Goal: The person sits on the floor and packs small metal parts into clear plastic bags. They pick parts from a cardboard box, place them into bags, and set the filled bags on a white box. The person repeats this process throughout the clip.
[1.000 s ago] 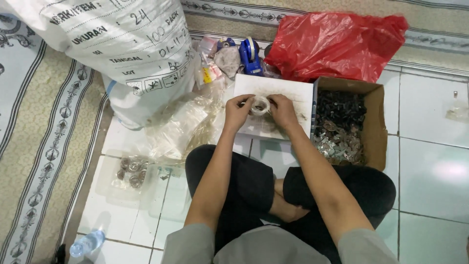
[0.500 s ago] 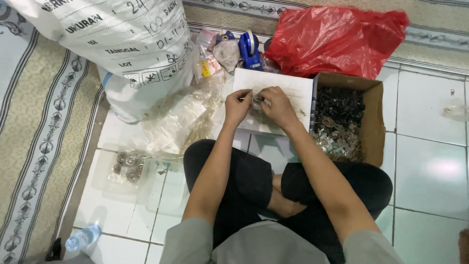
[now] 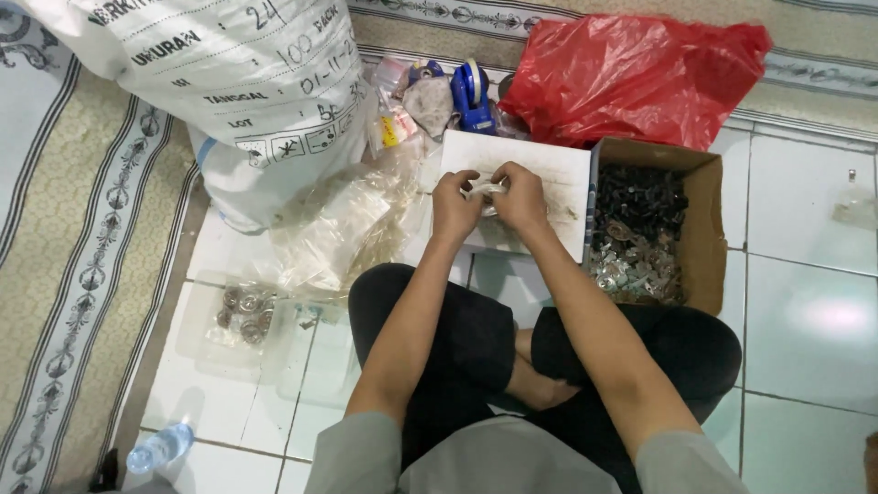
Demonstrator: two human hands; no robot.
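a person sits cross-legged on the tiled floor [image 3: 805, 320], both arms stretched forward. the left hand [image 3: 455, 206] and the right hand [image 3: 521, 197] meet over a white board [image 3: 549, 169] that lies on the floor in front of the knees. both hands are closed, fingertips pinching a small clear piece [image 3: 485, 190] held between them just above the board; what the piece is cannot be told.

just right of the board stands an open cardboard box [image 3: 700, 229] holding dark and shiny small parts. beyond it lies a red plastic bag [image 3: 631, 78]. a big white sack [image 3: 229, 82] stands at the far left, with crumpled clear bags [image 3: 338, 224] at its foot. a clear tray [image 3: 240, 316] with round metal parts sits by the person's left knee, and a water bottle [image 3: 157, 448] lies near the rug's edge.
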